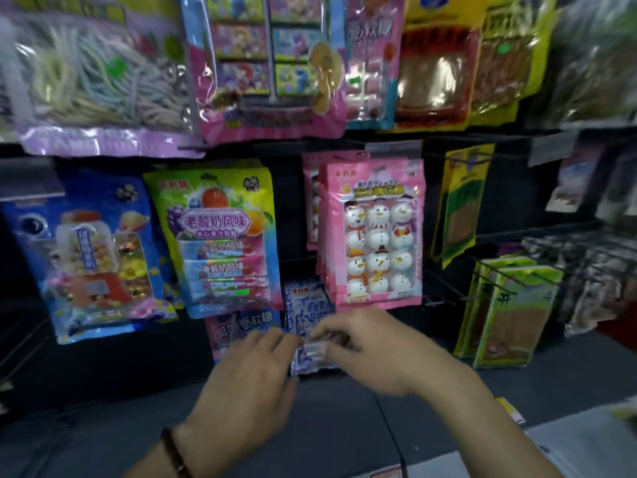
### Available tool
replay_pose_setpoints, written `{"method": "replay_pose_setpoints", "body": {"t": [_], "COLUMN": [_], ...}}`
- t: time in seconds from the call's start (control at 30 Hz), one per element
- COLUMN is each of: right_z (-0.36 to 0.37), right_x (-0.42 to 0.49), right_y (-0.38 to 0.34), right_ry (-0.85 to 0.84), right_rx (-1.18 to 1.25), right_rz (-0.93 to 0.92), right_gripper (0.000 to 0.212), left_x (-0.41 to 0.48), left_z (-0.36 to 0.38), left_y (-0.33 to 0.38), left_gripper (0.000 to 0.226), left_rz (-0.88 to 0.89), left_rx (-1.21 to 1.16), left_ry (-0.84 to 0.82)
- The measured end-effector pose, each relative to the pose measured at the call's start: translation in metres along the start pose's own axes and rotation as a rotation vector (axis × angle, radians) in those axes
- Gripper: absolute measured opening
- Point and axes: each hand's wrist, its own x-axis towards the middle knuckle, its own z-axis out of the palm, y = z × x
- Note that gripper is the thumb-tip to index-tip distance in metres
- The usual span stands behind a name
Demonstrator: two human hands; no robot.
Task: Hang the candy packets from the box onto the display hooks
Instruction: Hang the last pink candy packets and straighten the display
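A blue-and-white candy packet hangs low on the dark display wall, under the pink snowman packets. My left hand and my right hand meet at its lower half, fingers pinched on it from both sides. The picture is blurred, so the hook it hangs from is hard to see. A pink soft-candy packet hangs just left of it, partly behind my left hand. The box sits at the bottom right edge, mostly out of view.
Other packets hang around: a blue one at left, a yogurt-flavour one, green-yellow packets at right, large bags along the top row. Bare wire hooks stick out right of the snowman packets. A grey ledge runs below.
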Motion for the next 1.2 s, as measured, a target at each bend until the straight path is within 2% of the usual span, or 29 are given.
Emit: {"method": "replay_pose_setpoints", "body": {"t": [0.07,0.17,0.3,0.53,0.9,1.2], "right_z": [-0.027,-0.051,-0.055,-0.038,-0.034,-0.027], "right_x": [-0.010,-0.016,-0.016,0.001,0.089,0.144], "right_y": [0.000,0.016,0.036,0.050,0.087,0.106], "right_ry": [0.203,0.501,0.651,0.519,0.549,0.575], "right_rx": [-0.027,-0.188,-0.242,-0.306,-0.123,-0.009], "right_rz": [0.009,0.040,0.063,0.168,0.139,0.168], "right_gripper": [0.019,0.027,0.039,0.065,0.073,0.077], "left_x": [0.014,0.037,0.065,0.102,0.168,0.225], "left_z": [-0.024,-0.053,-0.076,-0.069,-0.050,-0.053], "left_y": [0.006,0.017,0.030,0.042,0.029,0.018], "left_gripper": [0.049,0.066,0.090,0.098,0.090,0.090], "left_rz": [0.046,0.094,0.164,0.203,0.028,-0.047], "left_rx": [0.072,0.210,0.406,0.592,0.818,0.810], "left_ry": [0.085,0.156,0.093,-0.027,-0.163,-0.267]}}
